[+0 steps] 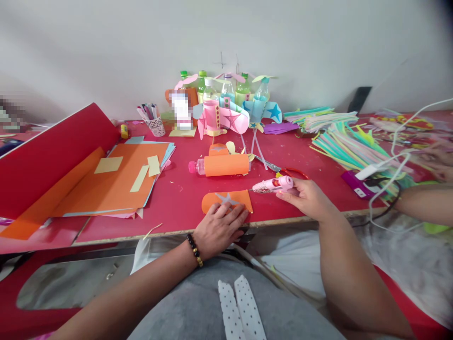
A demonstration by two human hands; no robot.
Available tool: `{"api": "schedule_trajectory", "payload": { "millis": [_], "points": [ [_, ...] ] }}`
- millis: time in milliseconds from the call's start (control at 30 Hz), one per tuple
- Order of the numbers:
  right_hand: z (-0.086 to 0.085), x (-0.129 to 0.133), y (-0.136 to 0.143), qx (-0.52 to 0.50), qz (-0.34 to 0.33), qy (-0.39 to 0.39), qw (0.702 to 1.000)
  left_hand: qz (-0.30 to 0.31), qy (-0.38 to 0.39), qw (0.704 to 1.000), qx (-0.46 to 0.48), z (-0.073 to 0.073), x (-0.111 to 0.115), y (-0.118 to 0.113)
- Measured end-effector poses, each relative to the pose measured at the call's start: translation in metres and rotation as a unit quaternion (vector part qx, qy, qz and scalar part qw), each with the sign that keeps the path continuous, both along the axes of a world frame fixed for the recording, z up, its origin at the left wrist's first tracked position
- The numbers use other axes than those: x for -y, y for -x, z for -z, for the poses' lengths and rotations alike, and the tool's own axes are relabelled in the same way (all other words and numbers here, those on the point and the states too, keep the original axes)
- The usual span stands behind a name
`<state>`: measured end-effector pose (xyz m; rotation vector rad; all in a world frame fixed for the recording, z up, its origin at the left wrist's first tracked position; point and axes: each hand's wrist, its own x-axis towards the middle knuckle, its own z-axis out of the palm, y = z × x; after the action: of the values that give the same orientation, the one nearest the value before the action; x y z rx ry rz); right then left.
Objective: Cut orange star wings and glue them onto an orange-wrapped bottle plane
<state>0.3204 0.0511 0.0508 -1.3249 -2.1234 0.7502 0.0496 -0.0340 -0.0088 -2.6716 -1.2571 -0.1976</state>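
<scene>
My left hand (221, 228) lies with its fingers spread over an orange paper piece (209, 202) that bears a grey star, near the table's front edge. In my right hand (307, 198) is a pink glue gun (271, 184), its tip pointing left at the right end of that piece. Just behind lies a plastic bottle (226, 165) on its side, wrapped in orange paper, with its pink cap to the left. Scissors (274, 166) with red handles rest to the right of the bottle.
Decorated bottles (211, 111) stand by the wall. Orange sheets (123, 184) and a red folder (60, 156) lie left, near a pen cup (155, 125). Colourful strips (354, 146), a purple power strip (361, 186) and another person's arm (424, 204) are at the right.
</scene>
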Motion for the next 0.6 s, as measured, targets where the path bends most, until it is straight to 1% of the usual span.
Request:
{"api": "schedule_trajectory", "payload": {
  "millis": [167,367,467,600],
  "points": [
    [0.004,-0.003,0.003,0.0,-0.003,-0.009,1.0,0.001,-0.002,1.0,-0.002,0.0,0.0,0.0],
    [0.013,-0.008,0.004,-0.006,-0.014,0.001,1.0,0.001,0.0,1.0,0.003,0.0,-0.001,0.0],
    [0.012,-0.008,0.004,-0.011,-0.015,0.013,1.0,0.003,0.001,1.0,0.005,0.0,-0.001,0.0],
    [0.007,-0.005,0.004,-0.021,-0.025,0.035,0.999,0.004,-0.001,1.0,0.004,0.0,-0.001,0.0]
  ]
}}
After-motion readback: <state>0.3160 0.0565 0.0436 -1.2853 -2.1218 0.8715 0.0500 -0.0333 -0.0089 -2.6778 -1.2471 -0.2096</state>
